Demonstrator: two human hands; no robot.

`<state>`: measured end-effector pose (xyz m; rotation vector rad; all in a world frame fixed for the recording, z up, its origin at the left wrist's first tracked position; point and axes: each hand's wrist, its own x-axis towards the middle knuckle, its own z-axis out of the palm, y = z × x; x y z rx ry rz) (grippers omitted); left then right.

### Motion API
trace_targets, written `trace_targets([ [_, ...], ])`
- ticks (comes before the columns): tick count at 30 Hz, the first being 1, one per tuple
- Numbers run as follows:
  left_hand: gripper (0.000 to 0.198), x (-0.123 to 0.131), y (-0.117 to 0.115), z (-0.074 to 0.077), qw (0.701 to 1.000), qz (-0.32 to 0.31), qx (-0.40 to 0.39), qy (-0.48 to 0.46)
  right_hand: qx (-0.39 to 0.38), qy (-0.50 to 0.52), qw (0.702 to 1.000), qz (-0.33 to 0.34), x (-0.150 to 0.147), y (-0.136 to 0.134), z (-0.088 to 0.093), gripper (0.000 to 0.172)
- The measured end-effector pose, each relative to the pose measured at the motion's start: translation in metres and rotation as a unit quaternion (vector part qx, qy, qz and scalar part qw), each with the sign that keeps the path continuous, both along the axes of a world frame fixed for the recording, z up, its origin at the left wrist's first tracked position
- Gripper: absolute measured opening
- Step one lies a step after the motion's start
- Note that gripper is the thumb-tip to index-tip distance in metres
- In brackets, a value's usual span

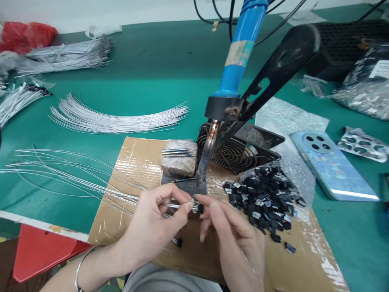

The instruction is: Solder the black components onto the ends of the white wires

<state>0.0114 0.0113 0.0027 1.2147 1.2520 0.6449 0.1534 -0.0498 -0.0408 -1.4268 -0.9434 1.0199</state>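
Thin white wires [121,195] meet a black connector [199,208]. The left hand [156,227] pinches the wires closed; the right hand [235,235] half-curls beside the connector, grip unclear.

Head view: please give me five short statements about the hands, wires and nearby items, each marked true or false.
1. The left hand and right hand are close together above the cardboard. True.
2. The phone lies to the right of the heap of black pieces. True.
3. The right hand rests on the phone. False: the right hand is beside the left hand.
4. The left hand holds no wires. False: the left hand grips several white wires.
5. A bracelet is worn on the left wrist. True.
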Motion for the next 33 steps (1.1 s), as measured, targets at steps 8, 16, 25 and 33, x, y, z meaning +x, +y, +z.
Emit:
trace_targets([
  [8,0.011,0.001,0.001,-0.001,0.999,0.009,0.023,0.024,-0.098,-0.071,0.991,-0.064,-0.009,-0.007,0.023,0.038],
  [16,0.011,0.003,0.003,0.001,0.999,0.015,0.021,0.042,-0.014,-0.145,0.989,-0.030,0.003,-0.008,0.018,0.033],
  [25,0.010,0.005,0.008,0.003,0.998,0.011,0.041,0.047,-0.031,-0.031,0.998,-0.055,-0.005,-0.004,0.027,0.026],
  [33,0.010,0.008,0.016,0.006,0.998,0.014,0.052,0.045,-0.051,0.012,0.998,-0.022,0.007,0.006,0.029,0.027],
])
